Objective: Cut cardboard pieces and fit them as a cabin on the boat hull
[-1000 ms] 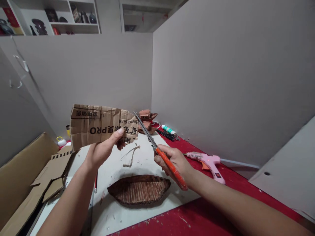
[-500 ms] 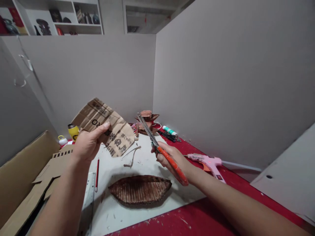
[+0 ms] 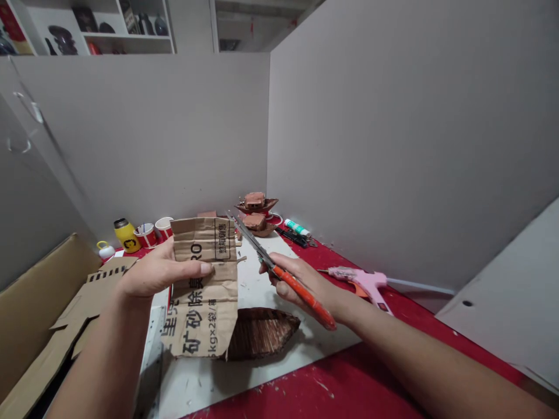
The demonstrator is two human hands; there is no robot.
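Note:
My left hand (image 3: 159,270) pinches a creased piece of cardboard (image 3: 213,314) with printed characters, its thumb lying across the face. My right hand (image 3: 297,279) is closed around scissors with orange handles (image 3: 305,299). Their blades (image 3: 248,233) point up and left, close to the cardboard's upper right edge; whether they touch it I cannot tell. Below the cardboard, a brown boat-shaped hull (image 3: 268,334) with a ribbed inside rests on the white board (image 3: 253,378). The cardboard hides the hull's left part.
A pink glue gun (image 3: 364,282) lies on the red tabletop at the right. Two small model boats (image 3: 257,201) stand at the back, near a glue stick (image 3: 297,227). Back left are a yellow bottle (image 3: 126,235) and paper cups (image 3: 145,234). Larger cardboard (image 3: 82,299) lies at left.
My left hand has turned the cardboard from a slant to nearly upright and brought it lower, over the hull. The scissors stay in my right hand, slightly further left.

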